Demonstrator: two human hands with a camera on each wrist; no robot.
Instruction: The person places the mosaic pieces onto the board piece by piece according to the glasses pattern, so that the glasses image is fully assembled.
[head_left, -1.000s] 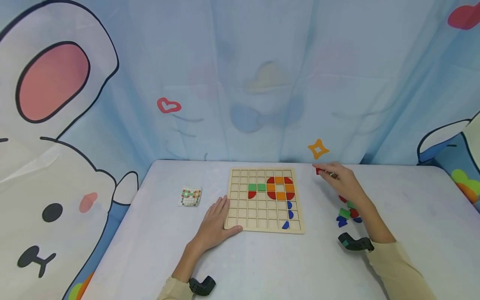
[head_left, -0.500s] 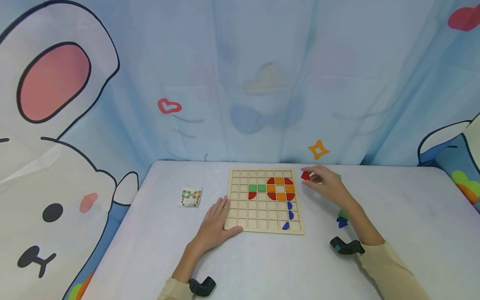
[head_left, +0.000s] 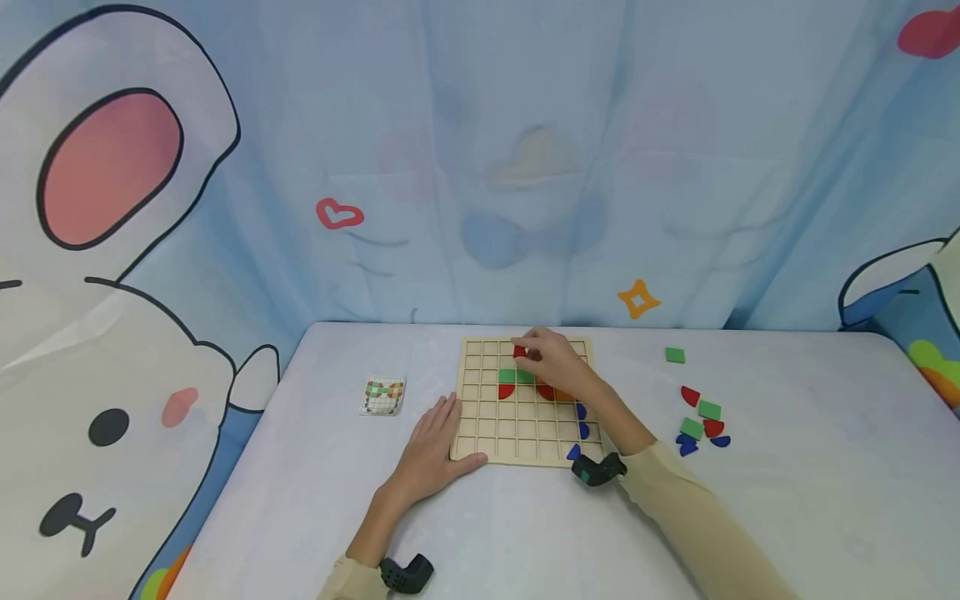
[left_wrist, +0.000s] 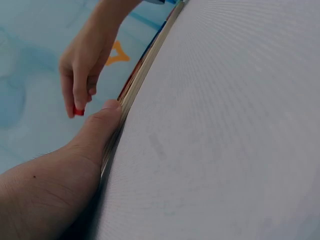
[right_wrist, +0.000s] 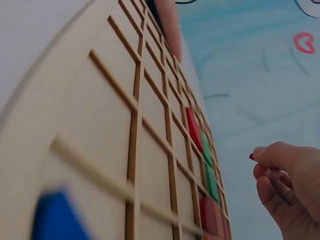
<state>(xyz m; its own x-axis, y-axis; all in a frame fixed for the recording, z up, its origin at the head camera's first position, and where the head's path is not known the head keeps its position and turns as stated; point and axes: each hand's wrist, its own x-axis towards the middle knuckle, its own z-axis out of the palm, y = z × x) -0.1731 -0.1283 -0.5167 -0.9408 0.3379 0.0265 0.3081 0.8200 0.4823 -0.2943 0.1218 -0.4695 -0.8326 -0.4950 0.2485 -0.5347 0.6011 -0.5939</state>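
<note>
My right hand pinches a small red tile between thumb and fingertips over the upper part of the wooden grid board. The right wrist view shows that red tile sticking out only slightly past the fingers, so its full shape is hidden. Flat along the board's left edge and lower left corner rests my left hand, fingers straight. In the left wrist view the left thumb touches the board's edge. Green tiles and a red quarter-round tile sit in cells below the held tile. My right hand and forearm partly cover the orange and red ring.
Blue half-round tiles lie along the board's right side. Several loose red, green and blue tiles lie on the table further right, with a green tile behind them. A small pattern card lies left of the board.
My right hand has moved left from beyond the board's right side to above its upper middle, carrying the red tile. A green tile shows where the hand was. The left hand stays put.
</note>
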